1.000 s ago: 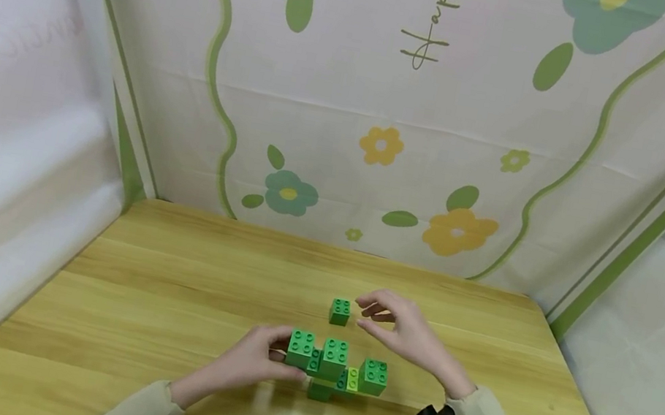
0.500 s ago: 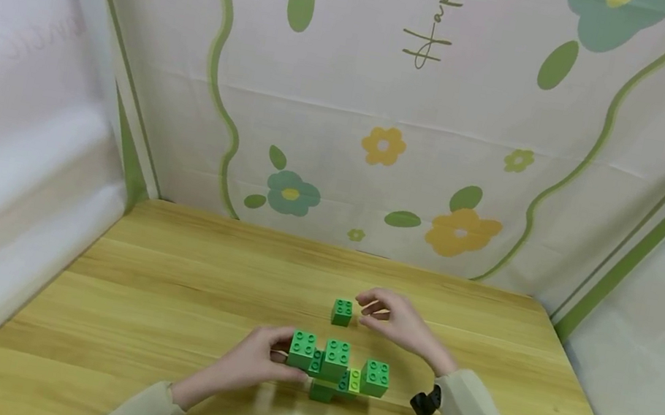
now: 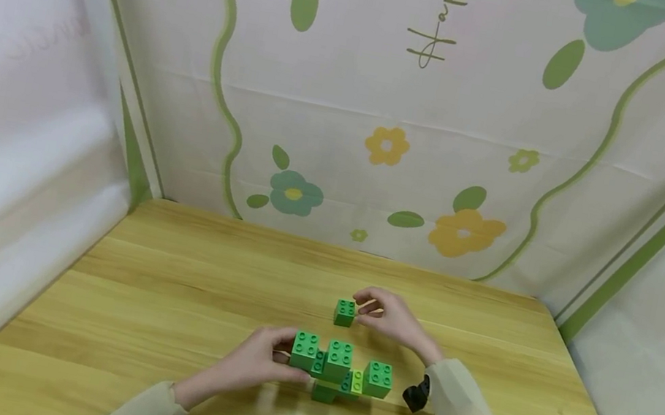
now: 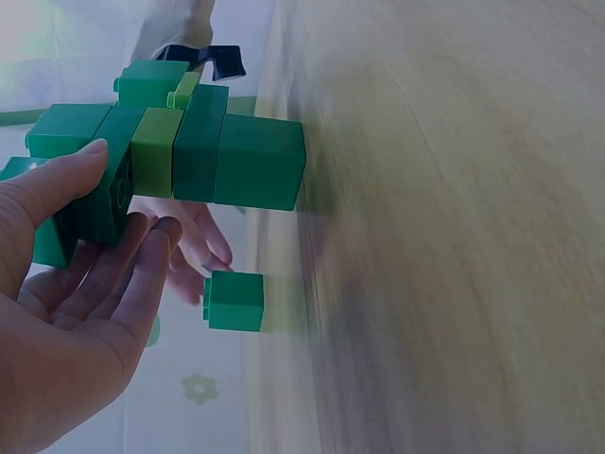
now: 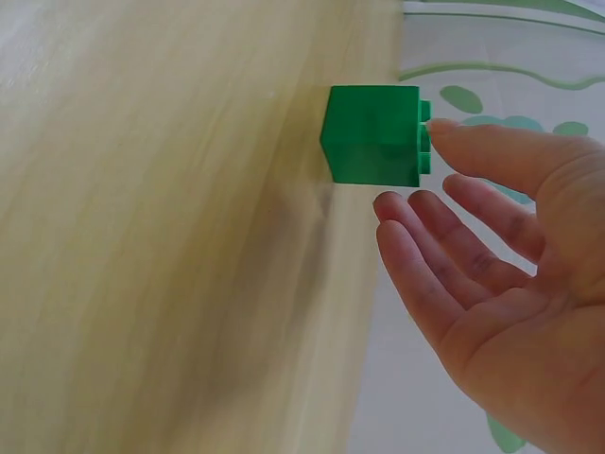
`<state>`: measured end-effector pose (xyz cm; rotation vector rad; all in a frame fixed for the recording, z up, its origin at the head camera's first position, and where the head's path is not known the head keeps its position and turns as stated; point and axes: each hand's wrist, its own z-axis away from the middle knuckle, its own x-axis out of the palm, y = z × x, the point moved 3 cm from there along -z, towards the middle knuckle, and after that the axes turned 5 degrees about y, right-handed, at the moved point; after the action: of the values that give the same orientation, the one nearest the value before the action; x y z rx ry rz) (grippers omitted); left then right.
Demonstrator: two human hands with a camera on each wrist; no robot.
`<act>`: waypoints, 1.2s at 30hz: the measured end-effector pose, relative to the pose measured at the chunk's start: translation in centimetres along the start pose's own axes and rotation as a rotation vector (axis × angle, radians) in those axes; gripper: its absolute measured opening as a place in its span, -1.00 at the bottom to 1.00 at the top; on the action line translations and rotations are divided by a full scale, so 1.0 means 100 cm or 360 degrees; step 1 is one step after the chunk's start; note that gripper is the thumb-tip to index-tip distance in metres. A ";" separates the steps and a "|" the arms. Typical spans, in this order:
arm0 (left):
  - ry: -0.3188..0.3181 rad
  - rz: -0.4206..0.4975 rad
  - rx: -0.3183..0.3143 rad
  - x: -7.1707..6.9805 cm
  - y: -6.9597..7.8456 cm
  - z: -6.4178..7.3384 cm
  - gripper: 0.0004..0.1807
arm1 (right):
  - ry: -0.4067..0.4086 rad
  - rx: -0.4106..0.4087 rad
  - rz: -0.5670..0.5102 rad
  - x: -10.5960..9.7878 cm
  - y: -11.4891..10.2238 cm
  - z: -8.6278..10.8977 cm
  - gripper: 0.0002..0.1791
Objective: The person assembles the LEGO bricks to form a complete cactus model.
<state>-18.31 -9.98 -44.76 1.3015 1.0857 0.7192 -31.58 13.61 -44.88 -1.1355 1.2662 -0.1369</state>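
My left hand (image 3: 258, 365) holds the left end of a built piece of toy building bricks (image 3: 337, 364), in dark and lime green with studded tops. Seen from the left wrist, the thumb lies on one side of this piece (image 4: 198, 147) and the fingers on the other. Beyond it a single green building brick (image 3: 344, 313) stands on the table, studs up. My right hand (image 3: 396, 319) is just to the right of that brick, fingers loosely bent. In the right wrist view the thumb tip is at the studs of the brick (image 5: 373, 137); whether they touch I cannot tell.
The wooden tabletop (image 3: 194, 272) reaches back to a white cloth wall (image 3: 342, 76) printed with flowers. White cloth also stands on the left and right sides. A black device (image 3: 416, 393) is on the right wrist.
My right hand has moved slightly left, closer to the single brick. The left hand and the built piece have stayed nearly still, while the head view has shifted a little.
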 end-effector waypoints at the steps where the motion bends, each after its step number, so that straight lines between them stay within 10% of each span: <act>1: 0.0001 -0.0003 -0.0002 0.000 0.000 0.000 -0.54 | -0.0001 0.0008 -0.0001 0.001 0.001 -0.001 -0.59; 36: 0.0015 -0.0007 0.0008 -0.001 -0.002 0.000 -0.51 | 0.0085 0.0038 0.0050 0.003 -0.004 0.011 -0.69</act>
<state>-18.33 -10.09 -44.95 1.3005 1.0982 0.7207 -30.36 13.85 -44.94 -1.0975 1.3255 -0.1593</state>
